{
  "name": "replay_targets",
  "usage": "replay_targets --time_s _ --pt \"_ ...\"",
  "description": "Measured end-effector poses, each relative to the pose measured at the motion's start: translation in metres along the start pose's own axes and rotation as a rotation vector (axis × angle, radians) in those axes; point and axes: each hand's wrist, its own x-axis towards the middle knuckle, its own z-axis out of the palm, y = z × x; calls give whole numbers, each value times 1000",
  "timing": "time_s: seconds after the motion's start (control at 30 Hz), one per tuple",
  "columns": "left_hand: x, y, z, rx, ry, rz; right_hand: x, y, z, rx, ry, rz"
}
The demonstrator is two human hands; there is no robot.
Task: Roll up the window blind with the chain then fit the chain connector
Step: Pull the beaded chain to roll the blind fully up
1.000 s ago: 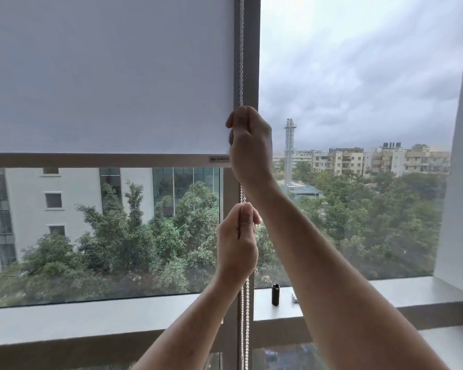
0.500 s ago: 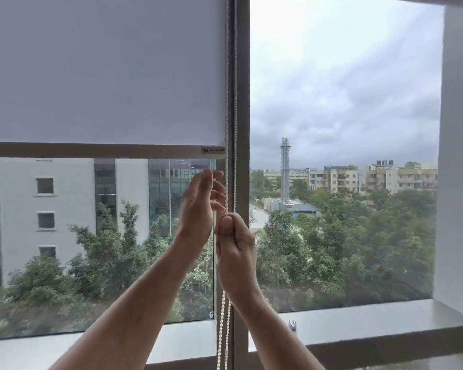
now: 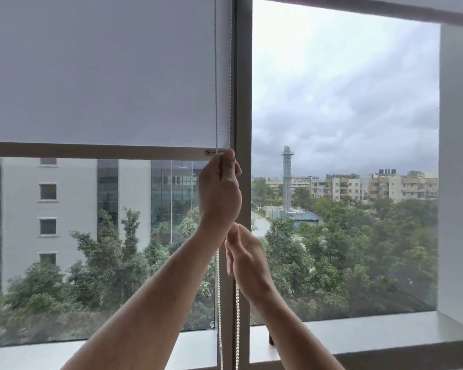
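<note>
The white roller blind [image 3: 99,70] covers the upper half of the left pane, its grey bottom bar [image 3: 91,152] level at mid-height. A white bead chain [image 3: 237,316] hangs in two strands along the blind's right edge. My left hand [image 3: 219,193] is raised to the bar's right end, fingers closed on the chain. Just below it my right hand [image 3: 247,263] grips the right strand, which comes out under the palm. The left strand runs behind my left wrist. No chain connector can be made out.
A grey vertical window post [image 3: 243,102] stands right behind the chain. The window sill [image 3: 358,332] runs along the bottom, with a small dark object [image 3: 271,340] on it near my right forearm. A white wall [image 3: 459,182] closes the right side.
My right hand came down the chain from above. My left hand let go low down, went up open and has closed on the chain at the bottom bar. The view tilted upward.
</note>
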Motion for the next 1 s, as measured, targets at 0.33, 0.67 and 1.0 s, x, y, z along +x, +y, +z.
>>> replay_targets --time_s 0.33,0.67,1.0 --pt "-52 -29 -13 47 -37 -50 92 -104 -22 260 12 18" --pt "-90 -47 -26 -62 -109 -84 117 -128 10 187 247 -114" --pt "-38 -47 -45 7 -151 -234 76 -80 11 130 270 -251"
